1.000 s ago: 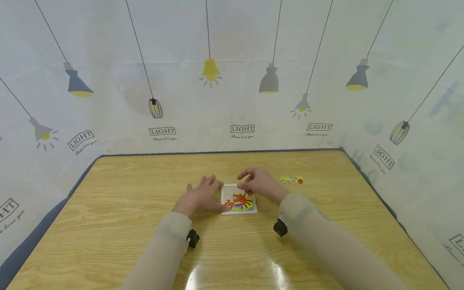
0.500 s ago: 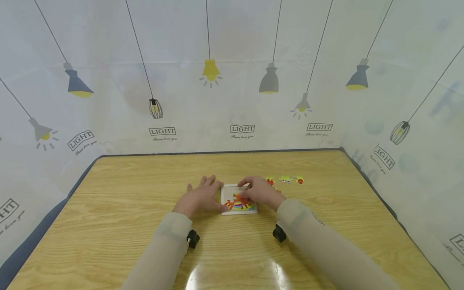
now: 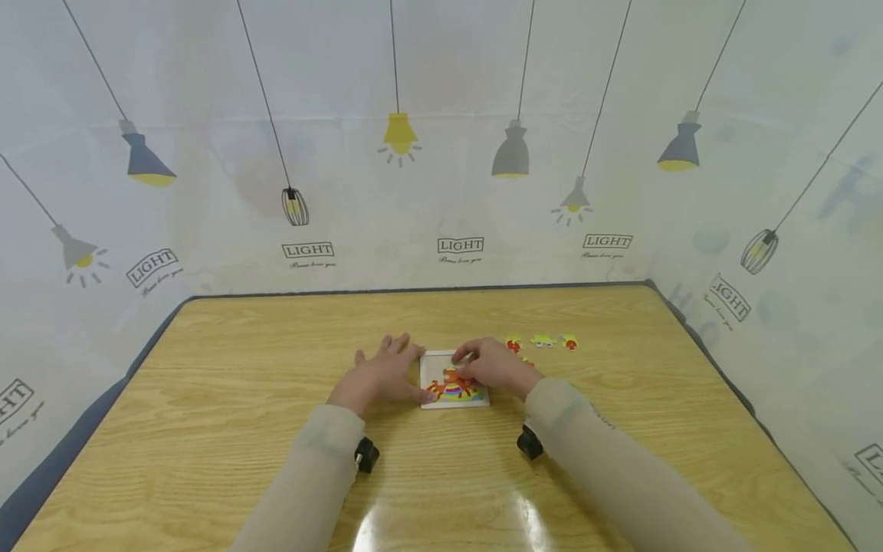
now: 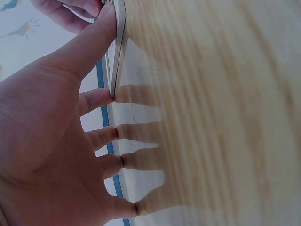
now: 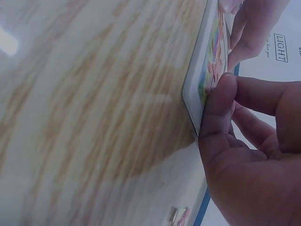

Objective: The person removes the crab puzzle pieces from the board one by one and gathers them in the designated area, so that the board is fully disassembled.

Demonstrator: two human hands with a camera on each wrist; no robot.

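Wood-grain table fills the lower half of your view, walled in by a pale curtain printed with hanging lamps and the word LIGHT. Near the table's middle lies the puzzle board — a small white square tray showing an orange crab above bright stripes.

Your left hand lies flat just left of the board, fingers spread on the wood; the left wrist view shows the thumb and index fingertip touching the board's edge.

Your right hand sits over the board's right part with fingers curled down onto the picture. From the right wrist view, the thumb presses against the board's corner — whether the fingers pinch a piece, you cannot tell.

Just right of that hand, loose puzzle pieces lie in a short row on the table: red, yellow-green and red-orange, apart from the board.

Pale sleeves cover both your forearms, and a small black camera hangs at each wrist.
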